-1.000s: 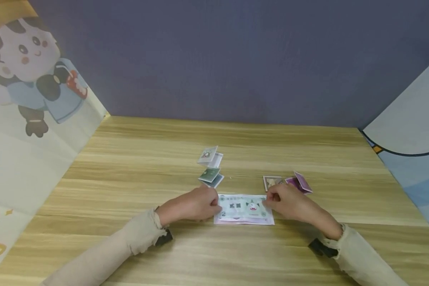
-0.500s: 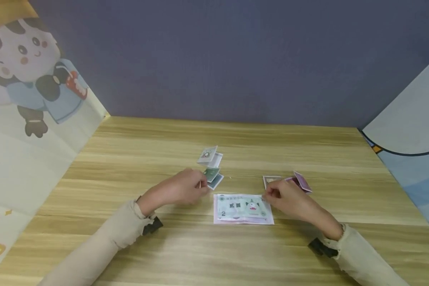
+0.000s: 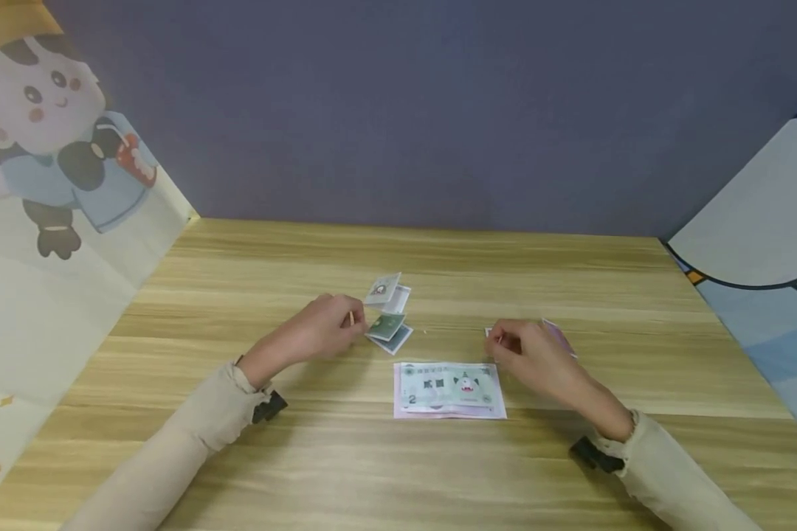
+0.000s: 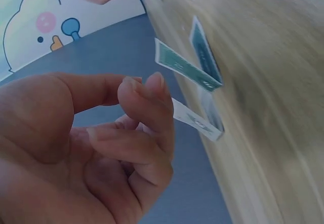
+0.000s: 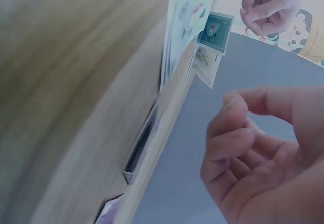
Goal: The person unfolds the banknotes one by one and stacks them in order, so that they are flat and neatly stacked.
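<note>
My left hand point(image 3: 312, 332), its fingers loosely curled and holding nothing, hovers beside a folded green banknote point(image 3: 388, 329). In the left wrist view that green banknote point(image 4: 185, 67) stands half unfolded just past the fingertips. A second folded banknote, pale grey point(image 3: 383, 290), lies behind it. On the right, my right hand point(image 3: 538, 358) hangs over a small brownish folded banknote point(image 5: 140, 143), mostly hidden from the head camera. Its fingers are loosely curled too, with nothing between them. Between the hands, a flat pale green banknote point(image 3: 447, 386) marked 2 lies on a pinkish one point(image 3: 498, 413).
A folded purple banknote point(image 3: 561, 339) is partly covered by the right hand. The wood-grain table point(image 3: 398, 472) meets a dark blue-grey panel point(image 3: 425, 110) at the back. Cartoon-printed panels rise at the left point(image 3: 53, 162) and right point(image 3: 757, 221).
My left hand has let go of the flat banknotes and moved left and back towards the folded green one. The right hand has left their corner and risen slightly backward.
</note>
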Motion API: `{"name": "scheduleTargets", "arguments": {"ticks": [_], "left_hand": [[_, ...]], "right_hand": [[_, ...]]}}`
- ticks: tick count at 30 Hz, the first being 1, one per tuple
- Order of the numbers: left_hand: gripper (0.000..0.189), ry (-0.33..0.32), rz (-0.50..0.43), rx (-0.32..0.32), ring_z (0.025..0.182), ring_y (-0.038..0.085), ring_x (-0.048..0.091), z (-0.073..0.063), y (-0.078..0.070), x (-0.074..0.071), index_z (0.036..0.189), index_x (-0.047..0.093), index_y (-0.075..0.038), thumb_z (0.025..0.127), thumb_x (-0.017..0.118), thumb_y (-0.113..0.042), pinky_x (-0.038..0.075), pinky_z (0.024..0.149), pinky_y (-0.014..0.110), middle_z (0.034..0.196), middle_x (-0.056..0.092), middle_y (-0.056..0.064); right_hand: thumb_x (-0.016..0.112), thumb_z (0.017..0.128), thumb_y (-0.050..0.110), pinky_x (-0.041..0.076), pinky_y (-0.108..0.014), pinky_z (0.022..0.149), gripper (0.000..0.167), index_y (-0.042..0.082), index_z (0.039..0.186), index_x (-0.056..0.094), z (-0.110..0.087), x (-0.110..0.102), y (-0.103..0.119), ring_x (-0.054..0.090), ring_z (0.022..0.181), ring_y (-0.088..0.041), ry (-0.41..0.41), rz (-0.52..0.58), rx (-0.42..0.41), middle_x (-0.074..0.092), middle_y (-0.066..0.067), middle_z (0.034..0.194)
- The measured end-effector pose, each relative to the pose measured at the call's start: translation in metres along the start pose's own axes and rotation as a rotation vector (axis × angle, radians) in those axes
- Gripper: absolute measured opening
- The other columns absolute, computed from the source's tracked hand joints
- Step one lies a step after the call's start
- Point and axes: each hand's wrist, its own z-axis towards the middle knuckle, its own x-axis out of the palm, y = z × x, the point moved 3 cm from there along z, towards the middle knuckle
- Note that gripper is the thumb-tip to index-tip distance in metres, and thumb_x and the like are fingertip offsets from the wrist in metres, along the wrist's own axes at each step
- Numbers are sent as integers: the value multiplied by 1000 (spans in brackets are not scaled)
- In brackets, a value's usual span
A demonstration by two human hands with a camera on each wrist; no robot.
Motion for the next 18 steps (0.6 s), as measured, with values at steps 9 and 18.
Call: {"name": "scheduleTargets", "arguments": {"ticks": [9, 18], "left_hand": [[14, -92, -5, 35, 52, 13, 49, 10, 9, -1, 94, 68, -6, 98, 61, -18, 41, 44, 25, 68, 59, 3], [13, -239, -8, 63, 57, 15, 53, 26, 15, -14, 93, 67, -5, 97, 61, -16, 45, 53, 29, 77, 64, 5]], "right_hand": [[61, 100, 16, 48, -27, 51, 12, 9, 93, 69, 10, -11, 3, 57, 62, -11, -69, 44, -19, 67, -2, 75], [57, 103, 26, 55, -33, 70, 17, 13, 103, 67, 35, -10, 10, 63, 79, -12, -57, 67, -11, 70, -5, 90]]}}
